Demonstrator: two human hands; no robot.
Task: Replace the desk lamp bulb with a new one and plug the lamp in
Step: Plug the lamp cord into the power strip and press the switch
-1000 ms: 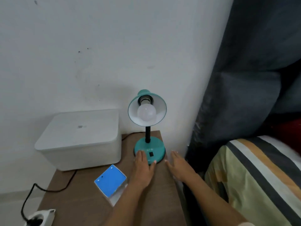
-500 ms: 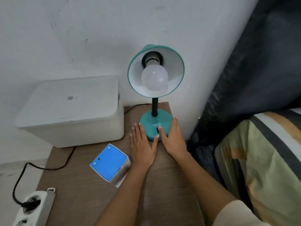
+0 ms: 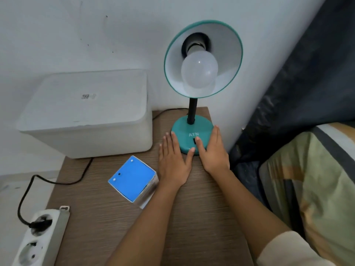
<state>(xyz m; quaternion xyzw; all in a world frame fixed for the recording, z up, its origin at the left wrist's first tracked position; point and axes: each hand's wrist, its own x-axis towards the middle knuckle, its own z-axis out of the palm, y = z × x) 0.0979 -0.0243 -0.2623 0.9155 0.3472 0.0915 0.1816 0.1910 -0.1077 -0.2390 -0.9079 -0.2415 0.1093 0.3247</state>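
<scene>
While both forearms reach forward over the wooden table (image 3: 192,217), the left hand (image 3: 172,162) lies flat, palm down, fingers straight and together, just left of the lamp base (image 3: 189,134), its thumb tip touching the base's front edge. The right hand (image 3: 213,152) also lies open and flat, its palm against the base's right front side and its thumb lying over the base near the black switch; neither hand grasps anything. Above the base, the black stem stands upright, and the teal shade (image 3: 230,45) tilts so the white bulb (image 3: 199,71) faces the camera. Left of the base, a blue-topped box (image 3: 131,178) stands on the table beside the left wrist.
</scene>
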